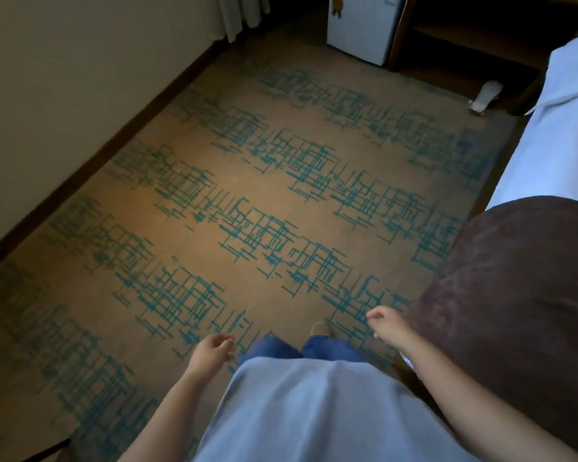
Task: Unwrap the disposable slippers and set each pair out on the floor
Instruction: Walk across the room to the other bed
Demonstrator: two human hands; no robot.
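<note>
A pale wrapped object that may be a slipper pack (486, 95) lies far off on the carpet, beside the bed's corner at the upper right; it is too blurred to be sure. My left hand (214, 350) hangs by my hip with fingers loosely curled and holds nothing. My right hand (386, 323) is a little forward at my right side, fingers relaxed, also holding nothing. Both hands are far from that pale object. My shoe tip (319, 328) shows below on the carpet.
Tan carpet with a teal line pattern (247, 195) fills the floor. A wall with dark skirting (80, 168) runs along the left. A small white fridge (361, 28) stands at the back, a dark wooden shelf unit (481, 38) next to it. The bed (554, 145) with a brown throw (521, 295) is on the right.
</note>
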